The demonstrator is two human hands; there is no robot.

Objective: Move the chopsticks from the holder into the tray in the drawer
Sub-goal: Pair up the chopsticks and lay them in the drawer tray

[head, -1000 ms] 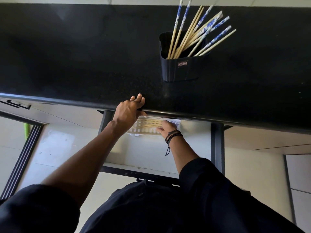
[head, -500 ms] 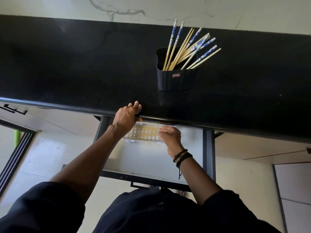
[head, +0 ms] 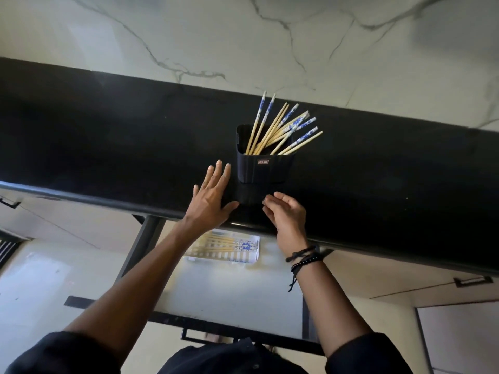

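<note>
I find the chopsticks point(head: 280, 130) standing in the black holder point(head: 259, 171), shafts leaning away and rightward, beyond both hands. Right hand point(head: 286, 214), loosely curled and empty, is on the side they lean to. Left hand point(head: 212, 195) is flat, fingers spread, just beside the holder.

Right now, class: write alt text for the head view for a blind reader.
Left hand, fingers straight, and right hand, loosely curled, are empty near a black holder of chopsticks on a black counter. Below, a tray in the open drawer holds more chopsticks.
</note>
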